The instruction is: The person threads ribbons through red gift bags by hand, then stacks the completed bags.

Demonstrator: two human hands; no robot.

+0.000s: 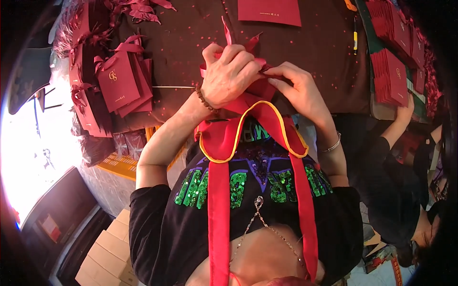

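left grip (228,76) hides its fingertips, i cannot tell its hold; right grip (268,76) pinches red ribbon (260,62).

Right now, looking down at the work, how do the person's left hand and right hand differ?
The left hand shows its back and curled fingers, while the right hand comes in from the side with thumb and forefinger stretched forward. The left wrist wears a brown beaded bracelet; the right wrist wears a thin silvery bangle. Both hands are bare and work at the red ribbon.
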